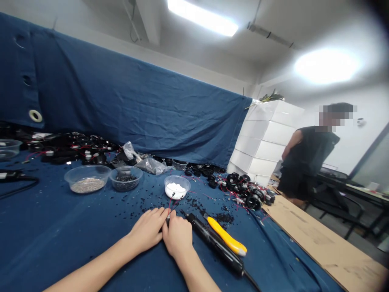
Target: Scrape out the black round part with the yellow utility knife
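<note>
My left hand (148, 229) and my right hand (178, 232) meet over the blue cloth, fingers curled around a small black part with a red wire (169, 205). Most of that part is hidden by the fingers; the wire rises from between them toward a small bowl of white pieces (176, 190). Just right of my right hand lies a black corded electric screwdriver (217, 245). Alongside it rests a yellow-handled tool (226, 235), its thin tip pointing away from me. Tiny black pieces (223, 218) are scattered beyond both tools.
Two clear bowls, one with small metal pieces (88, 185) and one with black pieces (125, 182), stand at left. Piles of black wired parts (240, 188) line the back. White boxes (258, 138) are stacked behind. A person (310, 150) stands at right beyond a cardboard sheet (316, 235).
</note>
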Tool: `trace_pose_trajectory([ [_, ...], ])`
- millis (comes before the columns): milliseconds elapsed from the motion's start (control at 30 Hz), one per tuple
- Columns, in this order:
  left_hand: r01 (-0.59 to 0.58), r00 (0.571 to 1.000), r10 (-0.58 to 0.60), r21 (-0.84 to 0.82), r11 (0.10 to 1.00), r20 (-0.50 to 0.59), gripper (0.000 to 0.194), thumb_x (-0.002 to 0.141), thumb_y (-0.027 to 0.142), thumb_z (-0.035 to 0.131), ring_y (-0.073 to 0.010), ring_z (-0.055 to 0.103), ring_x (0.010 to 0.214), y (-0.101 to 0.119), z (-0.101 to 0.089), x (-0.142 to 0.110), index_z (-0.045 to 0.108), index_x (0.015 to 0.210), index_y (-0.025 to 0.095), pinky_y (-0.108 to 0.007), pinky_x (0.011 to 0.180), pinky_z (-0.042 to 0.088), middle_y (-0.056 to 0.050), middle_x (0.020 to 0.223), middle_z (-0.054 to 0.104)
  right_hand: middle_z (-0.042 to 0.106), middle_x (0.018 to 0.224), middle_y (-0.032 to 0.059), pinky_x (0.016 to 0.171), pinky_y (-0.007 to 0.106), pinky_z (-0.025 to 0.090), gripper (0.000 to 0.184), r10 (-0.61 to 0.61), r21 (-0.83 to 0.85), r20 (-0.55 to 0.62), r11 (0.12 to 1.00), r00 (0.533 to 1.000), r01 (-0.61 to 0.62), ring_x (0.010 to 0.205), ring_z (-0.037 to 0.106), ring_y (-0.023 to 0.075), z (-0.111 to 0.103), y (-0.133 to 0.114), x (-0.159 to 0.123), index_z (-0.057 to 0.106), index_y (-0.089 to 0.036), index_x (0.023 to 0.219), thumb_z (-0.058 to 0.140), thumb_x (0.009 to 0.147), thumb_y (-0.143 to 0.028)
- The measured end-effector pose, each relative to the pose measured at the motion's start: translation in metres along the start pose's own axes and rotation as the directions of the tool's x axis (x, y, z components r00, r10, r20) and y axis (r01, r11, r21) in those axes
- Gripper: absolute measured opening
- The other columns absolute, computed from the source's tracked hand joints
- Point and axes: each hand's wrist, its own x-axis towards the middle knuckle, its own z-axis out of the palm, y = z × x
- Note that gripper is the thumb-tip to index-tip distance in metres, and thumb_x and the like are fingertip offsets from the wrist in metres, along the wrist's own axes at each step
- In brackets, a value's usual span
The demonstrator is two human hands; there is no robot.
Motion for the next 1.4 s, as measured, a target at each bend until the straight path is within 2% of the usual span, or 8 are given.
trace_pose_trajectory([
  [100,0.013,1.000,-0.013,0.016,1.000,0.001,0.044,0.081,0.012,0.043,-0.0308,0.064,0.103,0.000,0.000,0.005,0.056,0.123,0.012,-0.042,0.086,0.051,-0.016,0.114,0.067,0.069,0.088,0.0142,0.063,0.039,0.050,0.026,-0.024,-0.008,-0.029,1.000,0.999,0.024,0.078,0.068,0.0322,-0.002,-0.002,-0.002,0.059,-0.015,0.101,0.041,0.093,-0.030],
  [267,0.013,1.000,-0.013,0.030,0.999,-0.013,0.034,0.082,0.013,0.044,-0.0320,0.068,0.092,0.001,-0.001,0.006,0.060,0.112,0.011,-0.041,0.078,0.053,-0.017,0.100,0.071,0.065,0.091,0.0130,0.071,0.041,0.050,0.020,-0.080,-0.069,-0.141,0.995,0.987,0.071,0.086,0.063,0.0313,-0.002,-0.004,-0.005,0.062,-0.016,0.093,0.044,0.091,-0.025],
  [367,0.024,0.999,-0.023,0.036,0.999,-0.025,0.032,0.083,0.014,0.043,-0.0337,0.069,0.088,0.001,-0.001,0.006,0.060,0.109,0.009,-0.043,0.074,0.054,-0.018,0.097,0.071,0.065,0.091,0.0131,0.074,0.044,0.049,0.020,-0.082,-0.082,-0.155,0.994,0.984,0.070,0.087,0.062,0.0321,-0.002,-0.005,-0.005,0.061,-0.016,0.091,0.044,0.092,-0.026],
  [467,0.034,0.999,-0.033,0.041,0.999,-0.025,0.032,0.083,0.012,0.043,-0.0341,0.070,0.086,0.001,0.001,0.006,0.061,0.109,0.008,-0.043,0.071,0.054,-0.018,0.094,0.072,0.066,0.090,0.0131,0.073,0.043,0.049,0.020,-0.074,-0.071,-0.113,0.995,0.991,0.066,0.087,0.064,0.0324,0.000,-0.006,-0.005,0.060,-0.016,0.094,0.042,0.092,-0.025],
  [567,0.033,0.999,-0.032,0.046,0.998,-0.024,0.035,0.083,0.010,0.043,-0.0342,0.071,0.084,0.001,0.003,0.005,0.060,0.113,0.007,-0.042,0.069,0.055,-0.018,0.093,0.073,0.068,0.087,0.0125,0.064,0.037,0.050,0.019,-0.065,-0.053,-0.062,0.997,0.996,0.061,0.079,0.068,0.0300,0.002,-0.007,-0.004,0.058,-0.015,0.098,0.040,0.093,-0.022],
  [700,0.039,0.999,-0.037,0.053,0.998,-0.029,0.034,0.084,0.009,0.044,-0.0337,0.070,0.087,0.001,0.005,0.005,0.059,0.114,0.007,-0.041,0.071,0.055,-0.019,0.095,0.072,0.071,0.084,0.0111,0.059,0.033,0.049,0.019,-0.070,-0.048,-0.033,0.996,0.997,0.068,0.072,0.071,0.0288,0.003,-0.006,-0.005,0.055,-0.016,0.101,0.039,0.095,-0.023],
  [1033,0.086,0.996,-0.087,0.063,0.994,0.012,0.040,0.086,0.010,0.042,-0.0348,0.071,0.083,0.004,0.009,0.005,0.053,0.124,0.002,-0.042,0.069,0.054,-0.020,0.089,0.074,0.072,0.086,0.0129,0.061,0.034,0.050,0.021,-0.076,-0.051,0.014,0.996,0.997,0.076,0.076,0.072,0.0295,-0.002,-0.004,-0.005,0.053,-0.015,0.105,0.037,0.097,-0.025],
  [1400,0.118,0.992,-0.119,0.037,0.992,0.048,0.037,0.088,0.017,0.044,-0.0330,0.071,0.087,0.003,0.013,0.005,0.052,0.123,0.006,-0.039,0.072,0.053,-0.019,0.090,0.073,0.071,0.090,0.0162,0.068,0.036,0.049,0.026,-0.047,-0.054,0.122,0.997,0.991,0.054,0.083,0.071,0.0305,-0.010,-0.005,-0.003,0.053,-0.014,0.105,0.032,0.099,-0.029],
])
